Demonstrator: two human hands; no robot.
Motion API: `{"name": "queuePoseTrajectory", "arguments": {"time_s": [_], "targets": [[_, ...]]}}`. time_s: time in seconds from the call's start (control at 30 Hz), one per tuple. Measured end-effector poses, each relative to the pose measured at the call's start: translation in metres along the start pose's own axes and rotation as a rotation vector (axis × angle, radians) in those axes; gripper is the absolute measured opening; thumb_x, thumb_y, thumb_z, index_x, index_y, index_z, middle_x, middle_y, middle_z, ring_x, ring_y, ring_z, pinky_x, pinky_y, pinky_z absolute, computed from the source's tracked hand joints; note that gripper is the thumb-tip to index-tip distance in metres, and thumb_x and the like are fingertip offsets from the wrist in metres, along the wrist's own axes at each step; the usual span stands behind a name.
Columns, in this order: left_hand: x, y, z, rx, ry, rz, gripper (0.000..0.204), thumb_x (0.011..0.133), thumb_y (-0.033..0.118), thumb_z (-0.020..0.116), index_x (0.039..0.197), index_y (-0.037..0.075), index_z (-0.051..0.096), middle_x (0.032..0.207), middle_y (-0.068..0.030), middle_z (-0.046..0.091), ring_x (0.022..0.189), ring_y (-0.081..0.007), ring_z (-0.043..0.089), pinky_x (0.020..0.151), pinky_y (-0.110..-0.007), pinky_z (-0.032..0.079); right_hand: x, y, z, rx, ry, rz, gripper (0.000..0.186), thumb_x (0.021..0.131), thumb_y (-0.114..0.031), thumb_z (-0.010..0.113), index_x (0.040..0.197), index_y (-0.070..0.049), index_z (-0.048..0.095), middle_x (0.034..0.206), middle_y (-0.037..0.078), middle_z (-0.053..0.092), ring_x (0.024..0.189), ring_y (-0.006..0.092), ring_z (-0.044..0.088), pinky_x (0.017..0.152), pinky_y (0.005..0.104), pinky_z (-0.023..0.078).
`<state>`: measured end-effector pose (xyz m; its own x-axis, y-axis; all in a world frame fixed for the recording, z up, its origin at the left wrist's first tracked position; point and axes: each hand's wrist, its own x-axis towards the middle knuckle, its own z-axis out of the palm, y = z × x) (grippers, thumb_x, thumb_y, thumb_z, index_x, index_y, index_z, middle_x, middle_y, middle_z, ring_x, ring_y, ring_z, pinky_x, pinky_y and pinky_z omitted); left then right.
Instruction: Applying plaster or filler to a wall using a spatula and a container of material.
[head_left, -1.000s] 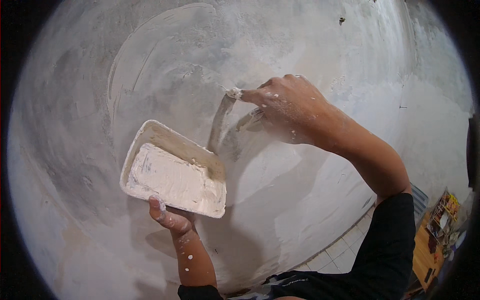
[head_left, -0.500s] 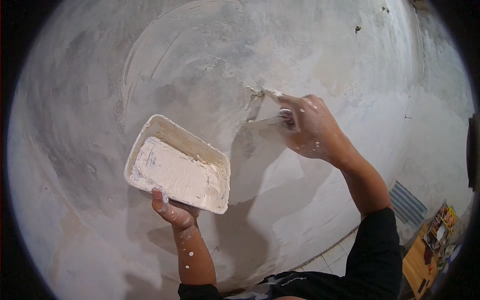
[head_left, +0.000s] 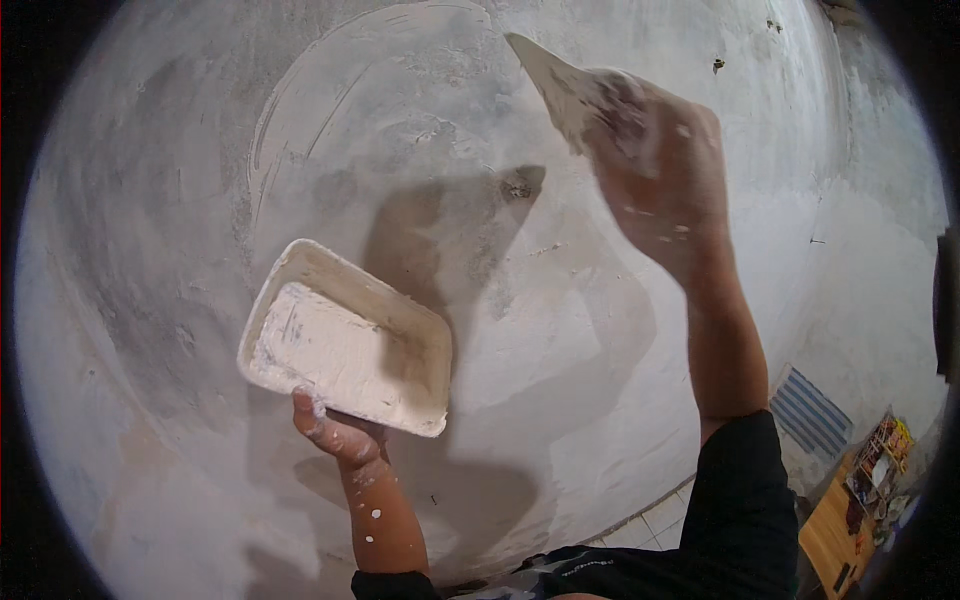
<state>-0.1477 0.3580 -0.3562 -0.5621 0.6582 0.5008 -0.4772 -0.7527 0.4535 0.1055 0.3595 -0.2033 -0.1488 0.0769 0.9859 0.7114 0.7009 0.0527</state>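
My left hand (head_left: 340, 432) grips the lower edge of a pale rectangular tub (head_left: 427, 330) from below, thumb over the rim. Off-white plaster paste (head_left: 325, 345) covers the tub's bottom. Up and to the right, my right hand (head_left: 665, 175) is closed round a putty knife (head_left: 552, 88), its handle hidden in my fingers and the hand blurred. The blade is smeared with paste and points up and left; whether it touches the wall I cannot tell. The grey wall (head_left: 420, 90) before me is patchily coated, with curved ridges of plaster at upper left.
A small dark hole (head_left: 718, 65) marks the wall at upper right. Far right below lie a striped blue-and-white mat (head_left: 812, 410) and a wooden table (head_left: 832, 525) with a rack of small items (head_left: 882, 462). White floor tiles (head_left: 665, 515) border the wall's foot.
My right hand has lifted the putty knife up and slightly right, off the spot with the small rough patch. The tub has shifted slightly left and down.
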Motion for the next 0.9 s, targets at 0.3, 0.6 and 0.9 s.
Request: {"name": "queuePoseTrajectory", "arguments": {"time_s": [0.3,0.6,0.9], "targets": [[0.011,0.011,-0.017,0.139,0.075,0.430,0.079,0.078,0.058,0.042,0.130,-0.001,0.034,0.128,-0.0208,0.038,0.115,-0.0361,0.043,0.094,-0.046,0.041,0.005,-0.017,0.042,-0.215,-0.045,0.062,0.013,0.074,-0.013,0.062,0.074,0.000,0.061,0.060,0.018,0.057,0.058,0.0307,0.061,0.052,0.0405,0.046],[0.030,0.046,-0.057,0.262,0.087,0.779,0.074,0.084,0.055,0.037,0.127,-0.005,0.036,0.125,-0.0231,0.041,0.111,-0.0337,0.046,0.091,-0.046,0.044,-0.076,-0.061,0.096,-0.235,-0.265,-0.286,0.012,0.073,-0.010,0.056,0.082,-0.002,0.055,0.083,0.015,0.061,0.075,0.0279,0.062,0.063,0.0349,0.050],[0.011,0.049,-0.012,0.235,0.065,0.654,0.073,0.084,0.057,0.036,0.129,0.000,0.036,0.127,-0.0202,0.040,0.113,-0.0329,0.046,0.091,-0.046,0.045,-0.041,-0.027,0.036,-0.187,-0.244,-0.277,0.023,0.076,-0.012,0.056,0.098,-0.006,0.057,0.100,0.010,0.062,0.091,0.0245,0.061,0.078,0.0391,0.048]]}}
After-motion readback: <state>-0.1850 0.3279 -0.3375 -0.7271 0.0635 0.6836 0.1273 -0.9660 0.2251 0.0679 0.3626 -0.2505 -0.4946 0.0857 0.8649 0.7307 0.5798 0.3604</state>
